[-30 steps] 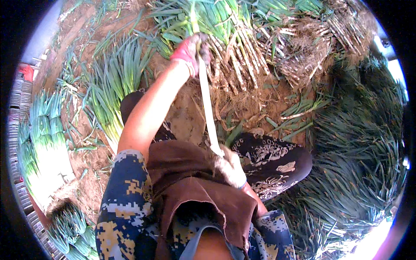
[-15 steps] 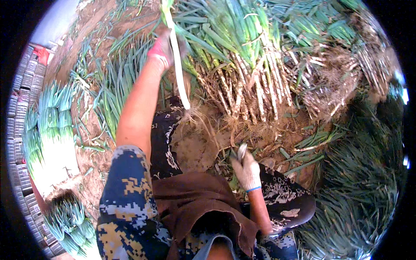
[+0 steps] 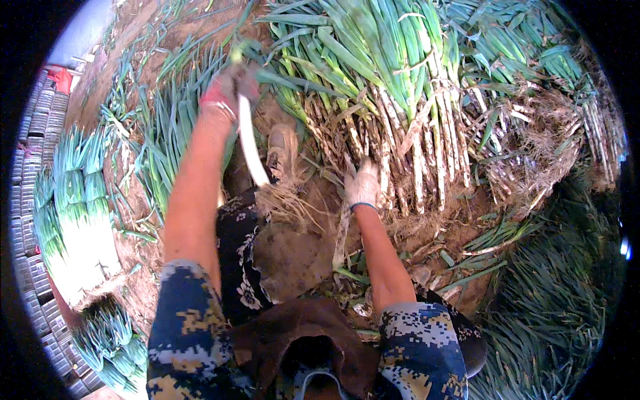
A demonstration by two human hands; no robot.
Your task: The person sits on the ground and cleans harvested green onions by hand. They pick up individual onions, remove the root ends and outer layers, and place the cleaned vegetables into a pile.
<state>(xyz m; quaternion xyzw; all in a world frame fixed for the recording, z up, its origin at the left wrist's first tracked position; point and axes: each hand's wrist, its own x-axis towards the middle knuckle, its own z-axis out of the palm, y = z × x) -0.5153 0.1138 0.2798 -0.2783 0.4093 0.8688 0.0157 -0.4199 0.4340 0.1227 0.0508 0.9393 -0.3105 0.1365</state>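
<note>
My left hand [image 3: 230,93], in a pink-and-white glove, is closed round a green onion [image 3: 250,143]. Its white stem is bare and slants down to a tuft of pale roots [image 3: 290,200]; motion blurs its green top. My right hand [image 3: 363,185], in a white glove with a blue cuff, reaches to the lower stems of a heap of unpeeled green onions [image 3: 420,143]. Thumb and fingers close about one dirt-streaked stem there, though the fingertips are partly hidden. A strip of dry, pale stalk or skin [image 3: 341,237] lies just below that hand.
Stripped white green onions in bundles [image 3: 83,220] stand at the left, beside stacked dark crates [image 3: 27,200]. Loose green leaves [image 3: 177,127] lie beyond my left forearm. A big mound of dark leaves [image 3: 553,293] fills the right. My shoe [image 3: 283,147] rests on the soil ahead.
My right hand has moved forward from near my knee to the heap's stems. My left hand has shifted left and slightly lower with the green onion. The view has shifted a little.
</note>
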